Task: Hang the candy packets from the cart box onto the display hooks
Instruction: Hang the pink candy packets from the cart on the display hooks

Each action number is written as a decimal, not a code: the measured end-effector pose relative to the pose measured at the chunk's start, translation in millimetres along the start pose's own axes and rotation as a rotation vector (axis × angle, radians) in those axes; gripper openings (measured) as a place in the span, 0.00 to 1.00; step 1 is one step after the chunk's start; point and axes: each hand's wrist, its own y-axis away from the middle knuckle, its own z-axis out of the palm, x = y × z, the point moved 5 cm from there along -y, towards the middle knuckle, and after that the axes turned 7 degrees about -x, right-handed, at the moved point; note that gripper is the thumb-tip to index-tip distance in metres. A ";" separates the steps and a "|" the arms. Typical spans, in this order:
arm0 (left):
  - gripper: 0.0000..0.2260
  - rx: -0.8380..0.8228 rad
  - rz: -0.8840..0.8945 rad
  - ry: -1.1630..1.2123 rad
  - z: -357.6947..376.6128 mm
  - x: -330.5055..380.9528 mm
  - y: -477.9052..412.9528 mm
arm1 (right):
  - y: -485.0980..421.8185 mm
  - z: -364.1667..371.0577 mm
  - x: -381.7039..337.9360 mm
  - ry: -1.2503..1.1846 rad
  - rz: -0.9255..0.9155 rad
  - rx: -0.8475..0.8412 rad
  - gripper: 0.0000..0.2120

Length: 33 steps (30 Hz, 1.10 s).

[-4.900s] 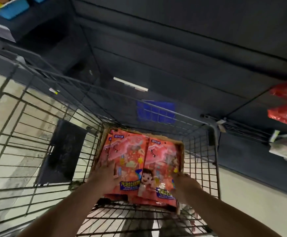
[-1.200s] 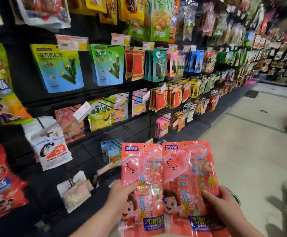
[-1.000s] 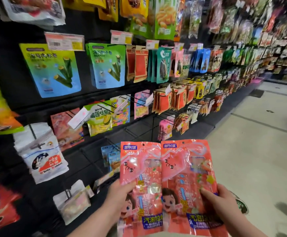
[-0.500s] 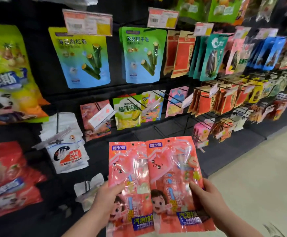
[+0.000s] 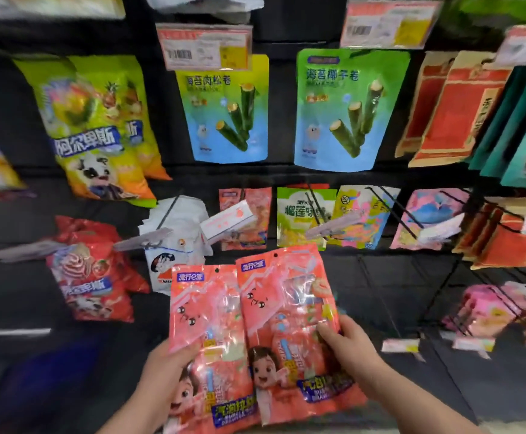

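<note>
Head cam: L grip (image 5: pixel 167 371) holds left candy pkt (image 5: pixel 205 311), R grip (image 5: pixel 349 355) holds right candy pkt (image 5: pixel 286 302), edges overlapping.

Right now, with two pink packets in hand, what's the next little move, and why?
Probably raise the candy packets, gripped by the left hand and right hand, toward the matching pink packets hanging just above; their punched holes face up, and neither is hung yet.

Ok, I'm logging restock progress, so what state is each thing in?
left packet, held upright in left hand, not hung.
right packet, held upright in right hand, not hung.
shelf pink packets, hanging behind a price tag.
</note>
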 end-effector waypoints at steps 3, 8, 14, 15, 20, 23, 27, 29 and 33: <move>0.08 0.118 -0.018 0.056 -9.6 -6.2 10.9 | -19.5 7.5 -3.0 0.041 -0.003 -0.083 0.04; 0.13 0.294 -0.013 0.111 -30.9 -18.1 30.8 | -39.0 28.9 -14.9 0.045 -0.043 -0.209 0.05; 0.14 0.357 -0.008 0.128 -47.2 -21.4 39.8 | -59.4 47.4 -17.8 0.032 -0.050 -0.231 0.07; 0.13 0.358 -0.009 0.136 -48.1 -21.1 39.2 | -60.8 49.0 -20.2 0.018 -0.055 -0.227 0.06; 0.09 0.345 -0.008 0.145 -57.0 -15.8 29.1 | -65.4 55.6 -24.0 -0.004 -0.055 -0.210 0.06; 0.08 0.309 -0.011 0.157 -58.6 -9.6 23.7 | -64.9 57.2 -24.2 -0.012 -0.039 -0.186 0.05; 0.08 0.283 -0.028 0.168 -56.9 -3.4 19.3 | -61.4 56.9 -21.6 -0.055 -0.030 -0.159 0.03; 0.08 0.278 -0.034 0.171 -55.8 -1.0 18.2 | -58.0 57.5 -22.0 -0.068 -0.033 -0.172 0.03; 0.09 0.272 -0.046 0.189 -56.1 -1.9 17.8 | -57.4 58.3 -22.3 -0.060 -0.031 -0.177 0.03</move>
